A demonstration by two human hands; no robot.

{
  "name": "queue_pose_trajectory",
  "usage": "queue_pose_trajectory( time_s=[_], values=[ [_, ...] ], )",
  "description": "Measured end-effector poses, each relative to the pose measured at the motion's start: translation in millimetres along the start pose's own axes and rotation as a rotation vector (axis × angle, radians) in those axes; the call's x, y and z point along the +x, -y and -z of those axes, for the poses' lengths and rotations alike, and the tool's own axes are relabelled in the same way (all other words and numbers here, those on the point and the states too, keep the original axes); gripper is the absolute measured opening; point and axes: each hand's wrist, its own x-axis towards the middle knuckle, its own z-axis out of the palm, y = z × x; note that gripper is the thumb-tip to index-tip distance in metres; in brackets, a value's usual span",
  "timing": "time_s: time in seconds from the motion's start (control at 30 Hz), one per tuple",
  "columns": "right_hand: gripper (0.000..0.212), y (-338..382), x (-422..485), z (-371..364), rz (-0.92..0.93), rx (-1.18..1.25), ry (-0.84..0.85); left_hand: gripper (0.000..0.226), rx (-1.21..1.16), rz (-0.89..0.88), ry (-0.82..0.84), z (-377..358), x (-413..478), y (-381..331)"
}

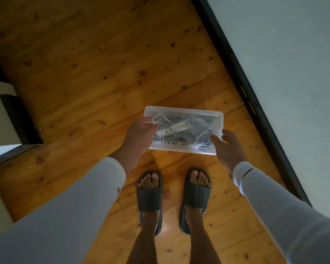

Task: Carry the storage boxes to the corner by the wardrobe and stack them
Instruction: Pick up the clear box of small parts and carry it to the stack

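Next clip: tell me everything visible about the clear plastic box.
The clear plastic box is a shallow, see-through rectangle with rounded corners. Inside show a metal chain, grey cloth and a white tag. It is held roughly level above the wooden floor, ahead of the feet. The left hand grips its left end; the right hand lies open at its near right corner, contact unclear.

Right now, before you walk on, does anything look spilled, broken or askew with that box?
Nothing spilled or broken. The clear storage box looks closed, its contents tangled inside. One oddity: only the left hand grips it; the right hand lies open at its right end, so the hold looks lopsided.
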Motion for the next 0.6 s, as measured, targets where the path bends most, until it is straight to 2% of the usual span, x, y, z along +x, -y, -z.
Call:
queue_pose_trajectory(
  time_s=[0.13,0.27,0.37,0.43,0.5,0.6],
  values=[
    [0.062,-13,23,-11,-0.016,-0.065,-0.053,0.046,0.039,0.014,-0.014,-5,28,22],
    [0.063,-26,47,-16,-0.044,-0.156,-0.111,0.058,0.107,0.01,-0.116,-10,51,41],
    [0.068,-36,60,-18,-0.09,-0.214,-0.104,0.075,0.121,0.092,-0.151,-14,62,54],
    [0.07,-41,64,-20,-0.112,-0.214,-0.084,0.078,0.082,0.146,-0.142,-16,67,59],
    [0.069,-44,68,-22,-0.127,-0.191,-0.057,0.074,0.04,0.182,-0.105,-19,71,63],
    [0.075,-44,71,-25,-0.136,-0.106,-0.023,0.051,0.036,0.171,-0.067,-21,74,65]
  ],
)
